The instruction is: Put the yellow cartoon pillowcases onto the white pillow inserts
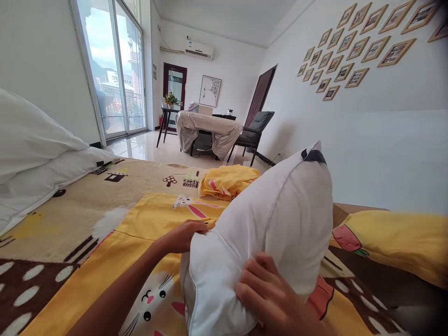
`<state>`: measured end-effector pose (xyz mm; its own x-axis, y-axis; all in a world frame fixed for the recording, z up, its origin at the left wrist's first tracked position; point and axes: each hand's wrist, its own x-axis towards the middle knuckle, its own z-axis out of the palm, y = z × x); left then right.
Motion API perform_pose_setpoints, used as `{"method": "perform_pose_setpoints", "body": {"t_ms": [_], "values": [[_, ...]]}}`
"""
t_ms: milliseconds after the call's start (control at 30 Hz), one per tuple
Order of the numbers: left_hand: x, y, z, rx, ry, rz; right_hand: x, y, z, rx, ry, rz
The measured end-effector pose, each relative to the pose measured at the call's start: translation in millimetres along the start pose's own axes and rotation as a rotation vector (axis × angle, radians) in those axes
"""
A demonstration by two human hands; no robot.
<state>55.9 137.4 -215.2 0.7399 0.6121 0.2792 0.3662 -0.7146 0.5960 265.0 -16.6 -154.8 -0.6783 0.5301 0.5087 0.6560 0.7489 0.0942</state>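
Observation:
A white pillow (276, 210) with piped seams stands tilted in front of me, a dark tag at its top corner. My right hand (264, 287) has its fingers curled into the near face of the pillow, gripping the cover. At the pillow's left edge, my left hand (187, 235) is closed around the border; its fingertips are partly hidden. Under the pillow lies a yellow pillowcase (136, 219) printed with white rabbits, spread flat on the bed. Just beyond is a crumpled yellow cloth (227, 179).
A patterned brown and beige blanket (84, 210) covers the bed. White pillows or bedding (31, 140) are piled at left, and a yellow-covered pillow (402, 233) lies at right. Farther off are a covered table (206, 122), a dark chair (255, 130) and a sliding glass door (115, 70).

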Motion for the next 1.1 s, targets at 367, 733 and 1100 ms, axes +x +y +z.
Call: {"method": "perform_pose_setpoints", "body": {"t_ms": [367,733,1100], "values": [[-5,-42,8.2,0.139,0.074,-0.126,13,11,33,0.136,-0.399,0.124],[-18,-20,-33.1,0.011,-0.203,-0.127,5,10,27,0.154,-0.293,0.133],[-13,16,-28.4,0.23,-0.028,-0.103,8,37,31,0.273,0.355,0.194]]}}
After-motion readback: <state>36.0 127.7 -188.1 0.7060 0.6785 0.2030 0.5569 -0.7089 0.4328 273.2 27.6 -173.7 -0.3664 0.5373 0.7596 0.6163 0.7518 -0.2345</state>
